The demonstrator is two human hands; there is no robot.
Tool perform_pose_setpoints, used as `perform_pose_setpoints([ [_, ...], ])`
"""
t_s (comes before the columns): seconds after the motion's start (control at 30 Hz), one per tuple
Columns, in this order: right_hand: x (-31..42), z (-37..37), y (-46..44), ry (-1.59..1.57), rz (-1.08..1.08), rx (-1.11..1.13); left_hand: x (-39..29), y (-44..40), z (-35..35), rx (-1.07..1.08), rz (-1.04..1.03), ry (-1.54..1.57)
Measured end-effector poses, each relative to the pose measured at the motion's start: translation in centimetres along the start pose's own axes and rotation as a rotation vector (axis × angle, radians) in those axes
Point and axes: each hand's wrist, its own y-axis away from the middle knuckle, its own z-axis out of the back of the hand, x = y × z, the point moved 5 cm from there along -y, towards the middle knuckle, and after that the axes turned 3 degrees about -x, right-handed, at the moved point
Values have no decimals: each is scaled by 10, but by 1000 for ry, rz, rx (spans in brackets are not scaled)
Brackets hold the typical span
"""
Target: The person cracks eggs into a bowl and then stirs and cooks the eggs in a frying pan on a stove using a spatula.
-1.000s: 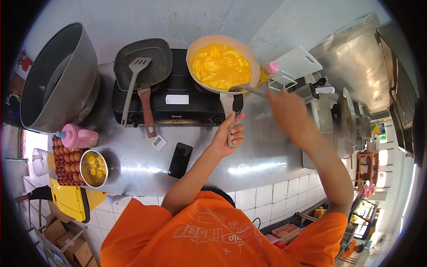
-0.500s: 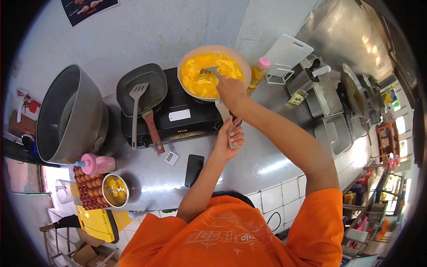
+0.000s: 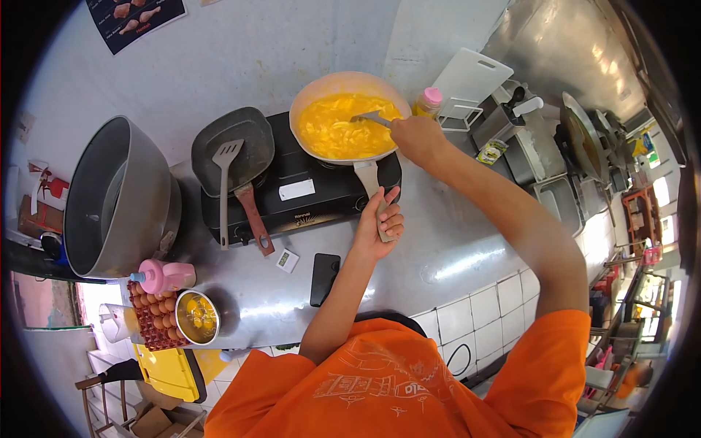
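A cream-coloured frying pan (image 3: 303, 102) sits on the stove, with yellow egg (image 3: 332, 135) in it, partly set into soft curds among the liquid. My left hand (image 3: 380, 225) is wrapped round the pan's beige handle (image 3: 367, 177). Beyond the pan's right rim, my right hand (image 3: 418, 139) grips a grey spatula (image 3: 374, 117), whose blade dips into the egg; its grip is hidden by my fingers. Close to this hand stands a pink-capped bottle (image 3: 431, 97), partly covered by the hand.
The black stove (image 3: 328, 197) also carries a dark square pan (image 3: 248, 135) with a slotted turner (image 3: 223, 182) across it. Left are a big pot (image 3: 157, 197), a pink jug (image 3: 171, 277), an egg tray (image 3: 152, 325) and a bowl (image 3: 212, 332) of yolks. A phone (image 3: 325, 279) and timer (image 3: 288, 260) lie in front.
My right hand has moved right with the spatula, from over the pan to past its rim. The left hand still holds the handle. The view has shifted slightly.
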Motion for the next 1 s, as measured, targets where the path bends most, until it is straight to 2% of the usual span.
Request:
perform_pose_setpoints([
  [0.23,-7,92,43,168,32,-89,1,1,0,-28,42,39],
  [0.3,0,98,52,168,-39,66,0,-1,0,-28,58,50],
  [0.43,13,49,56,73,-85,158,2,-1,0,-31,80,79],
  [0.5,12,29,54,-67,-259,215,3,1,0,-28,75,92],
  [0.6,3,12,37,-132,-338,156,0,4,0,-30,70,107],
  [1.0,-17,-34,-34,-131,-359,22,2,5,-2,30,87,89],
])
